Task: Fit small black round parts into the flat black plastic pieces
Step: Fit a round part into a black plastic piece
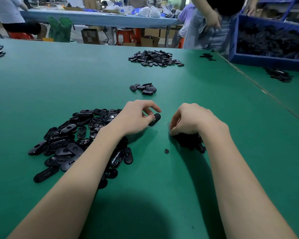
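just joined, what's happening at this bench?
A person is fitting small round parts into flat black pieces on a green table. The left hand pinches one flat piece just above the table, beside the big pile of flat pieces. The right hand is curled over the heap of round parts, seemingly picking one; what it holds is hidden. One stray round part lies apart. A small group sits further ahead.

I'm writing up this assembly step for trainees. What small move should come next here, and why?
Probably the right hand should pinch one small round part out of the heap under it and carry it to the flat piece the left hand holds. That piece is held off the green table, and the right hand's fingers curl down onto the heap; whether they hold a part yet is hidden.
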{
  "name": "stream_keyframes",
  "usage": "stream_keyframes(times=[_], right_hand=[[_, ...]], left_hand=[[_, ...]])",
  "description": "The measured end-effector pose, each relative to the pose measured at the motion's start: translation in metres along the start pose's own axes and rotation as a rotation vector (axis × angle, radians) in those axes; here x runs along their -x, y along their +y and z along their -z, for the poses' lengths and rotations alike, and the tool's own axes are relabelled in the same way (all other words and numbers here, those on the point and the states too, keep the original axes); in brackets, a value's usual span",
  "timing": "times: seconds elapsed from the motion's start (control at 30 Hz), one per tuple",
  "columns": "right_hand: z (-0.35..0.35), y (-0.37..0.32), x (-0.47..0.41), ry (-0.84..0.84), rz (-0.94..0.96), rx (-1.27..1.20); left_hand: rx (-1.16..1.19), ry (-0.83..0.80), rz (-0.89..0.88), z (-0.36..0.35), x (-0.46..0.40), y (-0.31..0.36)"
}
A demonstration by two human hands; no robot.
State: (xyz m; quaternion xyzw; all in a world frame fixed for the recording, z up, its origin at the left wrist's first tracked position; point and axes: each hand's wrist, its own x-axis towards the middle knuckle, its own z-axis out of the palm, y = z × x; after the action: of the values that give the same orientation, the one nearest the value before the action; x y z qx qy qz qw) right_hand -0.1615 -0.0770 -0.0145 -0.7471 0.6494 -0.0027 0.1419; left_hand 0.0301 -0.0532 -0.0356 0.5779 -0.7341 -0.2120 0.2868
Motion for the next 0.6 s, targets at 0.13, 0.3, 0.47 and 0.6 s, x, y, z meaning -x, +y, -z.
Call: stream_keyframes(times=[0.13, 0.3, 0.47, 0.6], right_hand=[[-0.0021, 0.0002, -0.0013, 0.006, 0.026, 0.003], [-0.0028, -0.0013, -0.0015, 0.085, 0.087, -0.143], [-0.0058, -0.0032, -0.0026, 0.149, 0.114, -0.291], [-0.0082, -0.0025, -0.0034, 0.133, 0.122, -0.309]], left_hand=[[0.006, -0.014, 0.018, -0.0005, 0.0001, 0.0006], [0.061, -0.014, 0.041, -0.0011, 0.0015, 0.0014], [0.101, -0.025, 0.065, -0.0013, 0.0019, 0.0019], [0.116, -0.026, 0.092, -0.0018, 0.0017, 0.0024]])
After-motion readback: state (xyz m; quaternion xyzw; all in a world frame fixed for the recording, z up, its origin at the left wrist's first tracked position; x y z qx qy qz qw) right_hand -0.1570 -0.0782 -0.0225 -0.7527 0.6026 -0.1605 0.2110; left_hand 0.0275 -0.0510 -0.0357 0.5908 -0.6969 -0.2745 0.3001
